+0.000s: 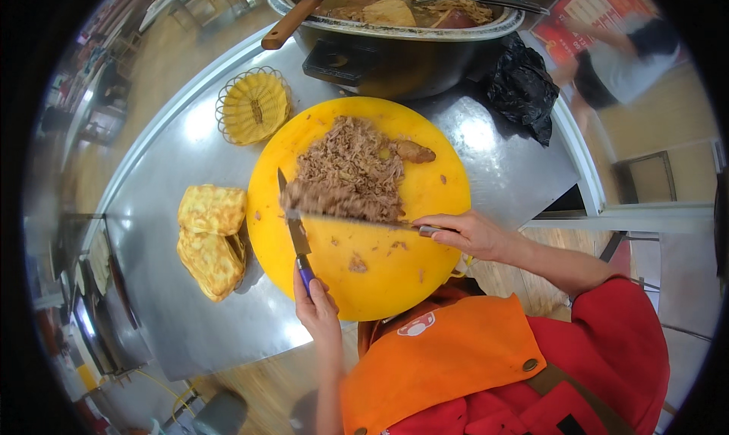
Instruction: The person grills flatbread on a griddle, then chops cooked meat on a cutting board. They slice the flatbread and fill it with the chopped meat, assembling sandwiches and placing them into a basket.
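A pile of chopped, shredded meat (353, 167) lies on a round yellow cutting board (398, 287), with a larger brown piece (416, 151) at its right edge. My left hand (319, 304) grips a knife with a blue-purple handle (306, 274), its blade pointing away from me at the pile's left side. My right hand (467, 236) holds a second knife (435, 230) by its handle; that blade, blurred, runs leftward along the pile's near edge and meets or crosses the left blade. Small meat scraps (357, 263) lie on the near part of the board.
Golden flatbreads (212, 241) sit left of the board on the metal table (154, 298). Beyond are a yellow woven basket (254, 107), a large pot (398, 53) of food in broth with utensils across its rim, and a black plastic bag (521, 90). A blurred person (621, 65) is at upper right.
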The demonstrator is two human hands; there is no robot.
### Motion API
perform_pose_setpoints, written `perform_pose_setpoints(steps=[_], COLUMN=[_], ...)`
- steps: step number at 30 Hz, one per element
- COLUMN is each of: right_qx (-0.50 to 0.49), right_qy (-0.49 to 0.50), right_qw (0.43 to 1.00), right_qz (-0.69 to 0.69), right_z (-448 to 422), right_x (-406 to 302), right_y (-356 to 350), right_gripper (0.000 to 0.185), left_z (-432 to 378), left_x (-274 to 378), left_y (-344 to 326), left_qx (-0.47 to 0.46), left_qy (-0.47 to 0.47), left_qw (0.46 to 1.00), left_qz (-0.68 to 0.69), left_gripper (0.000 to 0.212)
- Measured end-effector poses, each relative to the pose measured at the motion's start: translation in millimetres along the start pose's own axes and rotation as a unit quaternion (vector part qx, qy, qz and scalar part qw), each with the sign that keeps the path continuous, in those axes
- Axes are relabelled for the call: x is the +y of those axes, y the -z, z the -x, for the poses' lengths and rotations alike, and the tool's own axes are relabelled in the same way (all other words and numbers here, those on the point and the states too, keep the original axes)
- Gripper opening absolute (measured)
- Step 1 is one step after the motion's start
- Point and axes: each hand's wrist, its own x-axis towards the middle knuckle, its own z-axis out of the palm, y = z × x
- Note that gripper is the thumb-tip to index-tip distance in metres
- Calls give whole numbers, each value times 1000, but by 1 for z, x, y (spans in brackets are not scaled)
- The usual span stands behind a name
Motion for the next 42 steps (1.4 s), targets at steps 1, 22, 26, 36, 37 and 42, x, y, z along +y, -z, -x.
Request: perform_pose_setpoints(steps=[1,22,26,36,37,42], right_qx=[17,30,-37,-42,-44,-5], right_qy=[-34,-255,-368,-416,-400,-250], right_qw=[998,953,904,881,888,952], right_qz=[-49,-162,-214,-222,-221,-175], right_z=[4,-36,-47,-47,-47,-32], right_x=[-2,-65,-47,-49,-65,-53], right_y=[-3,13,-11,-11,1,-20], right_gripper=[35,35,35,38,39,38], left_z=[-4,2,-17,25,32,33], left_x=[1,-20,-11,15,17,8], left_y=[-4,18,8,10,19,28], left_qx=[-11,20,-49,-111,-122,-54], left_qy=[-1,-75,-66,-198,-172,-200], left_qw=[1000,993,986,928,927,939], left_qz=[-9,-94,-145,-294,-310,-275], left_gripper=[42,44,41,46,46,44])
